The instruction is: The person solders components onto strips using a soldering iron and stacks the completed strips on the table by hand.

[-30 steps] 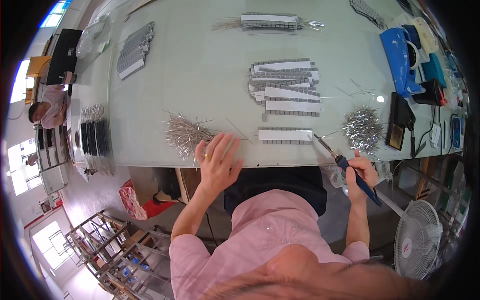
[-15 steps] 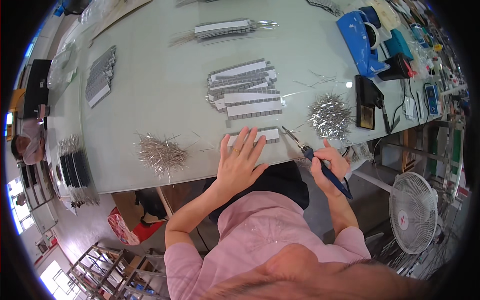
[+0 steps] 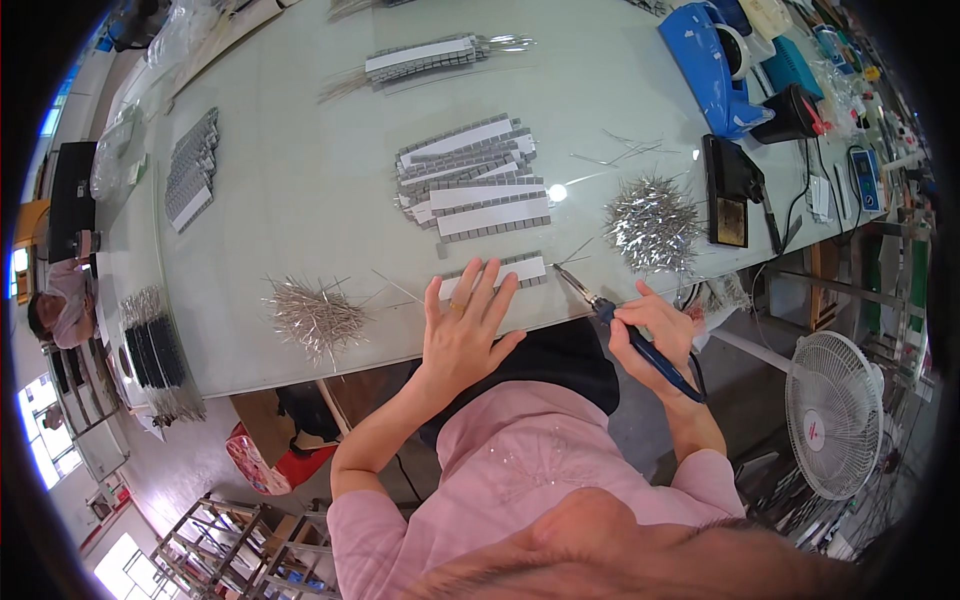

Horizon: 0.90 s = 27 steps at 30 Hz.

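With fingers spread, my left hand (image 3: 468,320) rests over a grey segmented strip with a white face (image 3: 525,268) near the table's front edge, covering its left part. My right hand (image 3: 655,338) grips a blue-handled soldering iron (image 3: 603,306), whose tip is close to the strip's right end; whether it touches cannot be made out. A thin wire lies by that end. Beyond my hands is a stack of similar strips (image 3: 490,212). Bundles of silvery wires lie on either side, one pile (image 3: 652,228) to the right and another pile (image 3: 315,315) to the left.
A soldering iron stand (image 3: 728,190) and a blue tape dispenser (image 3: 705,70) stand at the right. More strips with wires (image 3: 422,62) lie at the back, and a grey stack (image 3: 192,165) at the left. A white fan (image 3: 832,415) is off the table's right front; another person (image 3: 62,305) sits far left.
The soldering iron's tip has come down and left to the strip's right end. My view has shifted slightly, and my left hand remains on the strip.
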Motion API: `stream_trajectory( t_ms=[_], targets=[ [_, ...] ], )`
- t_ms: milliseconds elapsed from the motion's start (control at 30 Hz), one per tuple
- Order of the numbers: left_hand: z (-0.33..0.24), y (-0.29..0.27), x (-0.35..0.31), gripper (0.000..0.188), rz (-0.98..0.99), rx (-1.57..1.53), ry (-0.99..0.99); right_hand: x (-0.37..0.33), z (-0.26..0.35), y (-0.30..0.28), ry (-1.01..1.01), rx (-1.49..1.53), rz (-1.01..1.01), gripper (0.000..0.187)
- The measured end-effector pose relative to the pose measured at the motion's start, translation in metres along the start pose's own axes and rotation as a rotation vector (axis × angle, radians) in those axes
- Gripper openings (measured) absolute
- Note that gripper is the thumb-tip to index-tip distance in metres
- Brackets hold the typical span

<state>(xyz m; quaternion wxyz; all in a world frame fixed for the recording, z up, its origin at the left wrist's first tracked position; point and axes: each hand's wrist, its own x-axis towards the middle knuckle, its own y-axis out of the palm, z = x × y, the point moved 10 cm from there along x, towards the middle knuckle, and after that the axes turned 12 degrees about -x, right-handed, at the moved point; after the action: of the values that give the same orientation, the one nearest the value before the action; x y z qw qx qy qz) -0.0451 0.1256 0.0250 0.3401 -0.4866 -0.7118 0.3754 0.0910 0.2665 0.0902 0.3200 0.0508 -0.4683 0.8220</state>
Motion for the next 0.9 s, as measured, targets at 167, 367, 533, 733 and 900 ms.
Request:
stream_trajectory(
  t_ms=[167,367,533,733,900],
  targets=[
    [0.002,0.002,-0.005,0.068,-0.011,0.034,0.006,0.007,0.006,-0.004,0.018,-0.040,0.006,0.019],
    [0.005,0.002,-0.012,0.067,-0.010,0.029,0.021,-0.005,-0.009,-0.012,0.105,-0.011,-0.060,0.015],
    [-0.018,0.001,-0.020,0.043,-0.124,0.116,0.242,-0.011,-0.026,-0.021,0.222,0.091,-0.121,0.010],
    [-0.047,-0.002,-0.017,0.034,-0.127,0.006,0.455,-0.021,-0.050,-0.026,0.268,0.167,-0.189,0.010],
    [-0.039,-0.049,0.037,0.029,-0.147,-0.169,0.347,-0.030,-0.101,-0.032,0.396,0.280,-0.492,0.008]
  ],
)
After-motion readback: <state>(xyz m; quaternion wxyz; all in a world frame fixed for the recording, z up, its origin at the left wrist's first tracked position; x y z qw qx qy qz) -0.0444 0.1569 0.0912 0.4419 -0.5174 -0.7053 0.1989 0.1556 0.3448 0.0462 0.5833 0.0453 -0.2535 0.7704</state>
